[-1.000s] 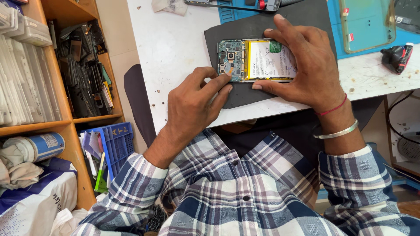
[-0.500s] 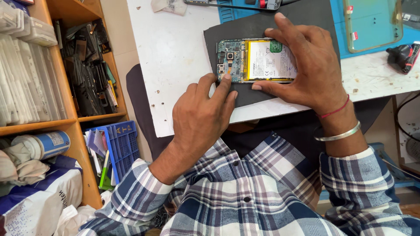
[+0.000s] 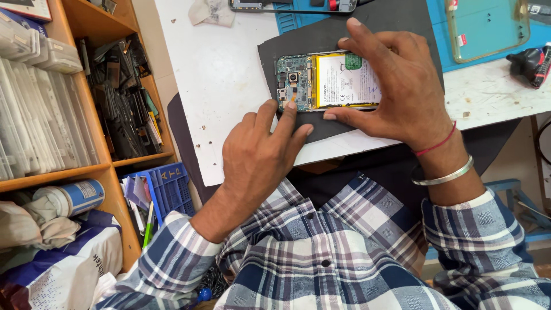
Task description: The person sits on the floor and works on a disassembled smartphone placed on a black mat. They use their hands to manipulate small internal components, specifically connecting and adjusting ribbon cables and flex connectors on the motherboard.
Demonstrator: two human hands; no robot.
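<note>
Opened phone (image 3: 327,80), back cover off, lies face down on a dark grey mat (image 3: 396,23) at the near edge of a white worktable (image 3: 224,80); green circuit board with camera module at its left end, white-and-yellow battery filling the rest. Right hand (image 3: 396,92) arches over the phone's right half, fingers spread, thumb pressed to the near long edge and fingertips on the far edge, so it pins the phone between thumb and fingers. Left hand (image 3: 261,158) sits just in front of the phone, fingers loosely curled, forefinger stretched out with its tip touching the board near the lower left corner; it holds nothing that can be seen. Red thread (image 3: 436,144) and a metal bangle (image 3: 443,177) on the right wrist. Plaid sleeves, blue and white. Beyond the mat: a blue work mat (image 3: 488,51) carrying a clear greenish phone panel (image 3: 488,28), a crumpled cloth (image 3: 211,11) at the far table edge, a red-and-black tool (image 3: 531,63) at the far right. Left of the table, a wooden shelf unit (image 3: 97,166) with stacked clear cases and dark parts; lower down a blue-and-white can (image 3: 72,198) and a blue crate (image 3: 166,189).
</note>
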